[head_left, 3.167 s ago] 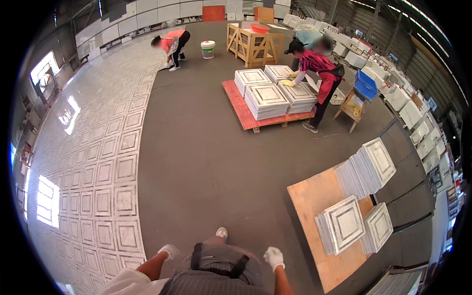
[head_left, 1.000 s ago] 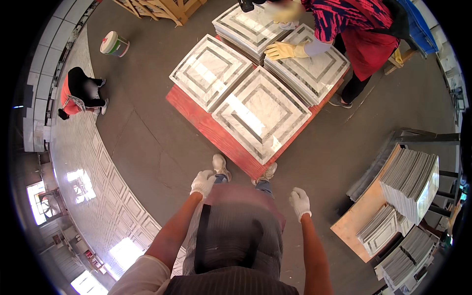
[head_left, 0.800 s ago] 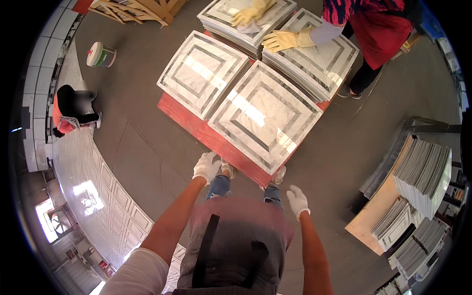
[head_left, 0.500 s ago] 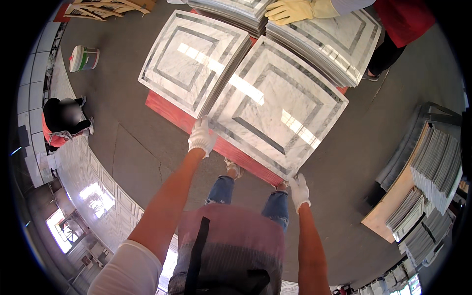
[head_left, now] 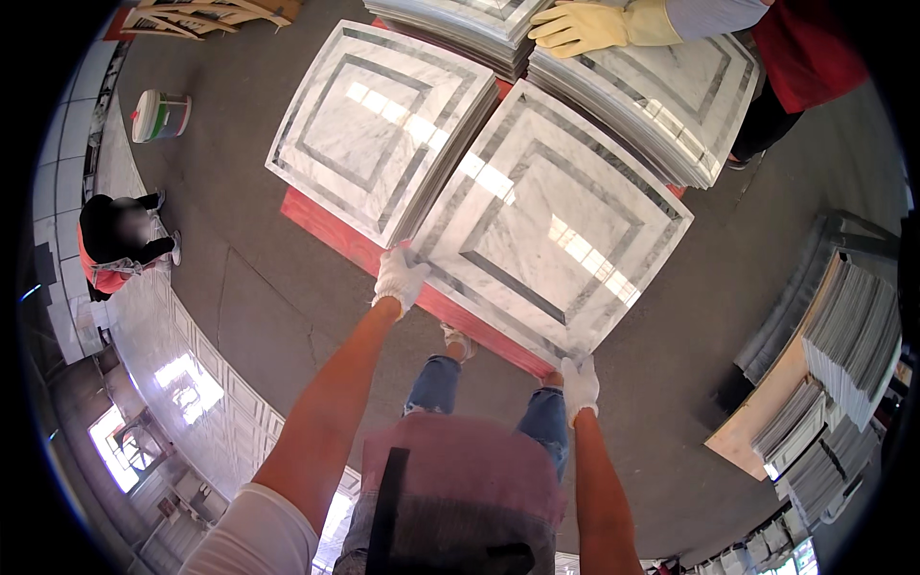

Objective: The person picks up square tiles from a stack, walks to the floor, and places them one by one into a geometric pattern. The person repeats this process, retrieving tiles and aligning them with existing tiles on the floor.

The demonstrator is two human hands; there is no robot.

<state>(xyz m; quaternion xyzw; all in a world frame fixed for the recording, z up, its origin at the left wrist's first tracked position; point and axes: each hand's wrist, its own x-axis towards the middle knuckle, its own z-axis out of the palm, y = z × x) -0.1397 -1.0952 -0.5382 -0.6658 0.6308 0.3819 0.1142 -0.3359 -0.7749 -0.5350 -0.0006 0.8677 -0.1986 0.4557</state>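
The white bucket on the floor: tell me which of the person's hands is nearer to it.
Left. The left hand grips the near-left corner of the top marble tile, on the side toward the white bucket. The right hand holds the tile's near-right corner, farther away.

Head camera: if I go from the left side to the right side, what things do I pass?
Crouching person in red and black → white bucket → left stack of marble tiles → left hand → right hand → stacks of tiles on a wooden board.
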